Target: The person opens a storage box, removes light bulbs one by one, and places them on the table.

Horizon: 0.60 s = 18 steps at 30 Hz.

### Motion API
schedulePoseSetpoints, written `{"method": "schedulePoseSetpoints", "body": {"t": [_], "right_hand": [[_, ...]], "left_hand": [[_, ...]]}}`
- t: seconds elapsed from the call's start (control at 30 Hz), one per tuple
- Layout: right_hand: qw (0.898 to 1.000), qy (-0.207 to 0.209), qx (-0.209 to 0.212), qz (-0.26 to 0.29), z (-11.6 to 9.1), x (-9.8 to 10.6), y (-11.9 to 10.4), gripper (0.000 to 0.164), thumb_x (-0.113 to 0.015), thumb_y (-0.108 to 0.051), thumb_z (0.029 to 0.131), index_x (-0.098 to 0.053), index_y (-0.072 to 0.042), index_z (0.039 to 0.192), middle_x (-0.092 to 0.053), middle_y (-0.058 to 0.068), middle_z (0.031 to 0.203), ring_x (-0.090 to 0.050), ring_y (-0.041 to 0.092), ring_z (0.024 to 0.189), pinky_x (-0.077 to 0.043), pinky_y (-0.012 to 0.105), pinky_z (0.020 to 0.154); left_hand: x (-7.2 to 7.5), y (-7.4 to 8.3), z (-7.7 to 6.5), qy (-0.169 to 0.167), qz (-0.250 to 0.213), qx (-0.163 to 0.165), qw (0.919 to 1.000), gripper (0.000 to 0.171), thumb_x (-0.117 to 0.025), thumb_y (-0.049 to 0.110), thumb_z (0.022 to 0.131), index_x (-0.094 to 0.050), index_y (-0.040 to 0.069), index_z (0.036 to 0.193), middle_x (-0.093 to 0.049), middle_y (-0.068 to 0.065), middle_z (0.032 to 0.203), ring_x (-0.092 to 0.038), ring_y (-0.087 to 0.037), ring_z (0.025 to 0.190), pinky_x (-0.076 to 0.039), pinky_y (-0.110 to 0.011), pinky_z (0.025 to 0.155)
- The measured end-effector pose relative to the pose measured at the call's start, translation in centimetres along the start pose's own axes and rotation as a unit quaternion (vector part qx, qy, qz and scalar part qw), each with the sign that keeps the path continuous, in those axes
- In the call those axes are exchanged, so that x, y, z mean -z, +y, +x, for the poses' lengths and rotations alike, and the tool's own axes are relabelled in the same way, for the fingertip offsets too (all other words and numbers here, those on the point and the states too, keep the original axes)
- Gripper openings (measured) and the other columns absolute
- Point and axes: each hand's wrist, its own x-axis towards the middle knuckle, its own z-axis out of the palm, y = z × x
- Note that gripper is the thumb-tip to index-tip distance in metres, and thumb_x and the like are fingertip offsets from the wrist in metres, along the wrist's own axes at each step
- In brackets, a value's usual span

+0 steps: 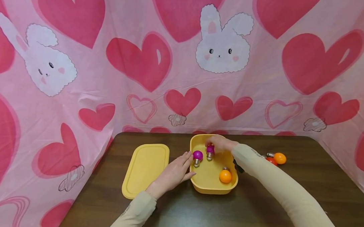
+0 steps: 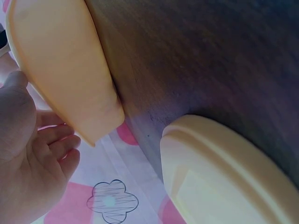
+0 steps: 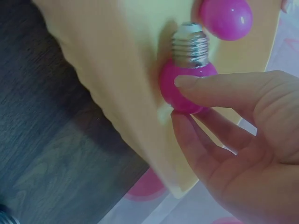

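Note:
A yellow plastic container (image 1: 214,190) stands on the table. Inside it, near the far wall, my right hand (image 1: 220,143) pinches a purple light bulb (image 3: 170,86) by its globe between thumb and fingers; the silver screw base points toward me. Another purple bulb (image 1: 197,155) lies by the container's left wall, and an orange bulb (image 1: 225,176) rests in the near right corner. My left hand (image 1: 175,171) lies with fingers extended along the container's left side, fingertips right at the rim, as the left wrist view also shows.
To the left of the container lies a flat yellow lid (image 1: 146,170). On the right side of the dark wooden table (image 1: 185,213) are an orange bulb (image 1: 280,158) and a red bulb (image 1: 271,160), the latter partly behind my right sleeve. A pink heart-patterned cloth (image 1: 180,73) hangs behind.

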Motion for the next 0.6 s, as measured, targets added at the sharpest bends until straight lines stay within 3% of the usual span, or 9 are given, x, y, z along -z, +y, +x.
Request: {"method": "schedulePoseSetpoints", "body": {"t": [0.33, 0.6], "right_hand": [[1.0, -0.01, 0.019, -0.011, -1.0, 0.4, 0.7, 0.034, -0.08, -0.009, 0.08, -0.067, -0.007, 0.112, -0.068, 0.006, 0.101, -0.056, 0.019, 0.092, -0.057, 0.038, 0.094], [0.998, 0.038, 0.048, 0.007, -2.5, 1.6, 1.4, 0.038, -0.08, -0.017, 0.082, -0.066, -0.003, 0.114, -0.07, 0.008, 0.1, -0.062, 0.02, 0.09, -0.059, 0.037, 0.09]], "left_hand": [[0.0, 0.1, 0.2, -0.002, 0.007, 0.0, 1.0, 0.071, -0.055, 0.049, 0.098, -0.041, 0.004, 0.15, -0.04, -0.013, 0.158, -0.04, -0.028, 0.146, -0.041, -0.041, 0.117], [0.3, 0.0, 0.2, 0.007, 0.01, -0.008, 0.9999, 0.071, -0.057, 0.049, 0.096, -0.044, 0.003, 0.148, -0.043, -0.015, 0.156, -0.042, -0.029, 0.145, -0.04, -0.042, 0.117]]}}
